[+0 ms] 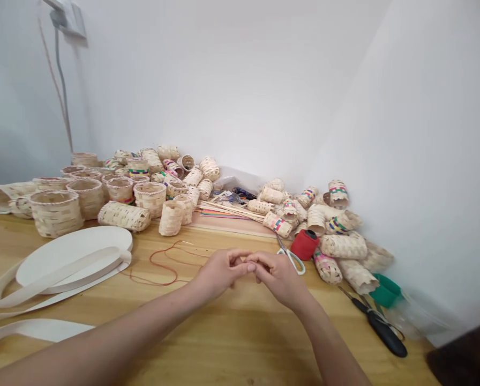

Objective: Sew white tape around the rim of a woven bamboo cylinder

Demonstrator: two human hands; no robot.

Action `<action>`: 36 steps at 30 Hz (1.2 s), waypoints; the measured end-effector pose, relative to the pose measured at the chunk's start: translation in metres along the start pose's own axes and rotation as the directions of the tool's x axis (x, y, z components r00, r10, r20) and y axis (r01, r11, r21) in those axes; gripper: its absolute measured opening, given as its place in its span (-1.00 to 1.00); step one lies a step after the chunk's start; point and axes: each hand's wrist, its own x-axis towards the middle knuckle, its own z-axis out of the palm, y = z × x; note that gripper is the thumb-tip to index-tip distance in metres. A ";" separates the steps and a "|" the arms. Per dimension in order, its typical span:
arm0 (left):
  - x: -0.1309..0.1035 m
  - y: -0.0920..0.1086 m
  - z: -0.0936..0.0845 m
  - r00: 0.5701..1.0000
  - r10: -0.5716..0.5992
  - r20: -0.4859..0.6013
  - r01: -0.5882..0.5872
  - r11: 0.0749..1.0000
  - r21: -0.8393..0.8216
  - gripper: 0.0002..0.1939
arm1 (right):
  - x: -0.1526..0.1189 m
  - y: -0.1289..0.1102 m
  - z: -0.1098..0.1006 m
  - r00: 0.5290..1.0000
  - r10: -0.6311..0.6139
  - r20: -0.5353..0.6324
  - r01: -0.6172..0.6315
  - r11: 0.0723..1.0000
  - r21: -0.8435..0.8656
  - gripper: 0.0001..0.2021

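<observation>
My left hand (224, 272) and my right hand (277, 274) meet fingertip to fingertip above the wooden table (224, 343). Both are closed in a pinch, and whatever lies between the fingertips is too small to make out. Red thread (151, 262) curls loosely on the table to the left of my left hand, with a thin needle-like piece (187, 243) near its upper end. White-handled scissors (296, 261) lie just beyond my right hand, beside a red spool of thread (305, 245).
Several woven baskets (57, 214) stand at the back left. A roll of white ribbon (75, 257) lies in front of them. More woven tubes (343, 245) are piled at the right, near a green container (385, 291) and a black-handled tool (385, 333). Thin strips (232, 210) lie at the back.
</observation>
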 end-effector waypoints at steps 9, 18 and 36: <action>-0.002 -0.001 -0.020 0.974 -0.069 -0.215 0.074 0.997 0.019 -0.65 | 0.000 0.008 -0.002 0.999 -0.005 -0.046 0.001 0.997 -0.072 -0.83; 0.001 0.002 -0.033 0.946 -0.068 -0.317 0.085 0.996 0.038 -0.64 | -0.003 0.032 -0.016 0.982 0.086 -0.169 -0.110 0.984 -0.140 -0.83; -0.004 -0.014 -0.010 0.990 0.135 -0.045 -0.139 0.982 -0.130 -0.40 | -0.002 0.002 -0.004 0.993 -0.080 -0.090 0.070 0.992 -0.108 -0.83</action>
